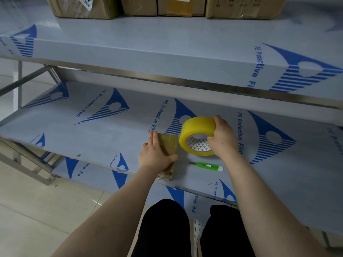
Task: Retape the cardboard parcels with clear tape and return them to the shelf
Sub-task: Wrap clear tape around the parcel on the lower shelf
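Note:
A small flat cardboard parcel, shiny with tape, lies on the middle shelf near its front edge. My left hand rests flat on the parcel's left side, fingers straight, thumb across its top. My right hand grips a big yellow roll of clear tape, fingers over the outside and thumb in the core. The roll stands just right of the parcel. A short strip of tape runs from the roll onto the parcel's top.
A green utility knife lies on the shelf just in front of the roll. Several larger cardboard boxes stand at the back of the upper shelf. A lower shelf and my knees are below.

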